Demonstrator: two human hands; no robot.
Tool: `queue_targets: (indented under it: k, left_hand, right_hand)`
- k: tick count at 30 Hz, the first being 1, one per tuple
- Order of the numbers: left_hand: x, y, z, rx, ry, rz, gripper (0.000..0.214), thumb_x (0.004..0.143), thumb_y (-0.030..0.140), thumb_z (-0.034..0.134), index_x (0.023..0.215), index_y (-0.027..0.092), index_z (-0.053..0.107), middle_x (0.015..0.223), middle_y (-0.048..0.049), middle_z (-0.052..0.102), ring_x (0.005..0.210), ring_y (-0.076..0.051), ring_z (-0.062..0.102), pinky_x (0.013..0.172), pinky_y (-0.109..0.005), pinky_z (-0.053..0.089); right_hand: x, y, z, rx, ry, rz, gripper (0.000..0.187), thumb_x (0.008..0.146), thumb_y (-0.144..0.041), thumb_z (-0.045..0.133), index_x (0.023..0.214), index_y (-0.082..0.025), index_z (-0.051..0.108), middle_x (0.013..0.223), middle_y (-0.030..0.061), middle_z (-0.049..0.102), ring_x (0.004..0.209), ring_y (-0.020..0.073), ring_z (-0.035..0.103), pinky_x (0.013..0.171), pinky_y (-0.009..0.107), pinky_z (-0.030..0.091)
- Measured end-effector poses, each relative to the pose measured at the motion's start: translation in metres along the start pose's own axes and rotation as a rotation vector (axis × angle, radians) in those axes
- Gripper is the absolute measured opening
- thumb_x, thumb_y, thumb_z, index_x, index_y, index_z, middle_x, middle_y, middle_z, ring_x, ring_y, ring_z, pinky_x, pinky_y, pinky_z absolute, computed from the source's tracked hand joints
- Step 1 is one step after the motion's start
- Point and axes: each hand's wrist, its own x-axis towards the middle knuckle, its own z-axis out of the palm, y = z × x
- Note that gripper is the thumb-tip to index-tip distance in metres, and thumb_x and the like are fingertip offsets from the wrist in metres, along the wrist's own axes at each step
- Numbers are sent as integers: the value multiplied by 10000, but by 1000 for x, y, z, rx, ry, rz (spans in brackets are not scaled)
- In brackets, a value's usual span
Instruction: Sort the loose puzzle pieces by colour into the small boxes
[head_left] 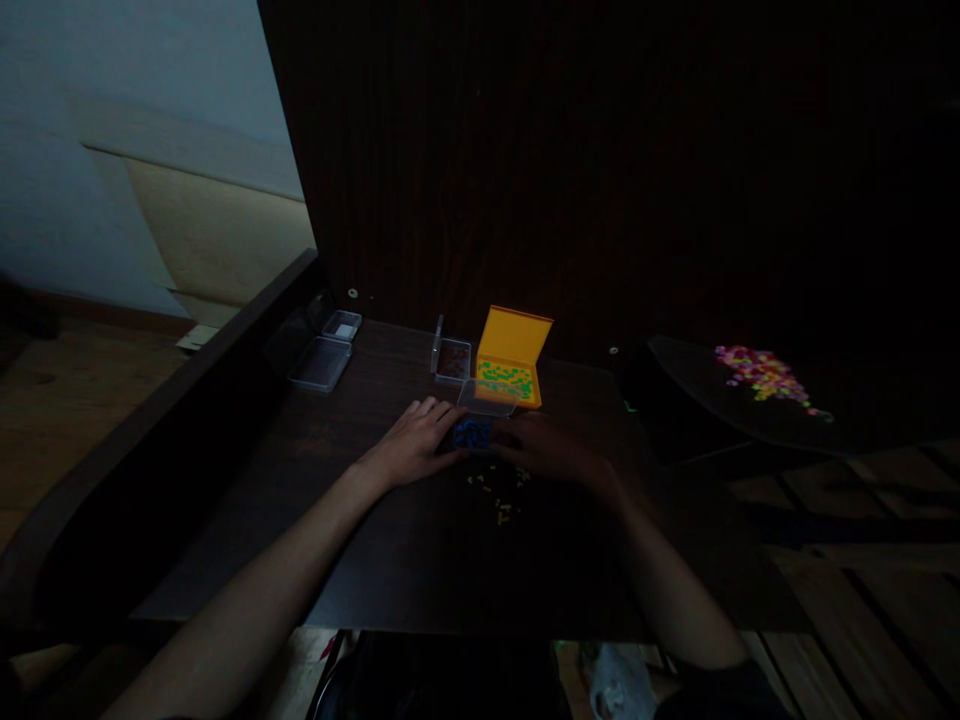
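Note:
A small clear plastic box (472, 436) holding blue pieces lies on the dark table, its clear lid (487, 398) tilted up at the back. My left hand (420, 440) grips the box's left side, fingers at the rear corner and thumb near the front. At the right side my right hand (544, 446) closes on the box, its fingertips partly over the blue pieces; shadow hides some of its fingers. Small yellowish pieces (504, 508) lie scattered in front of the box. Just behind stands an open yellow box (517, 336) with green pieces inside.
An open clear box (453, 362) with dark reddish contents stands left of the yellow one. Two more clear boxes, one larger (322, 364) and one smaller (343, 325), sit by the raised left side panel (172, 400). Colourful pieces (765, 376) are heaped on a dark surface at right.

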Motion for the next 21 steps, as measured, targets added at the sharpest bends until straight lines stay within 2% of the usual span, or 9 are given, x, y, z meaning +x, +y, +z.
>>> queue_targets:
  k: [4,10,16,21]
  left_hand:
    - [-1,-1,1,3,3,9,551,934,483,531,1399,213,407,1205,-100,564,1081,-283,484,909,-427,406]
    - [-1,-2,2,13,10,12,555,931,486,542,1393,209,409,1212,-103,565,1074,-281,490,915,-422,399]
    - [-1,-1,2,19,8,1,553,924,484,560,1373,192,421,1224,-104,566,1076,-282,493,921,-427,400]
    - [-1,1,0,28,5,4,559,920,471,573,1366,167,428,1210,-108,574,1076,-282,494,902,-414,409]
  right_hand:
    - [18,4,-1,20,-107,-61,209,939,-287,547,1060,-179,681,935,66,716,775,177,630,701,274,443]
    - [37,5,-8,-36,-240,-96,194,929,-253,544,992,-164,704,855,53,705,718,156,602,650,258,407]
    - [39,3,-4,-133,-191,-82,183,911,-244,553,911,-180,725,791,49,691,661,145,571,603,258,369]
    - [37,-2,0,-278,-159,-10,227,922,-264,530,967,-164,728,897,95,704,720,170,595,621,267,377]
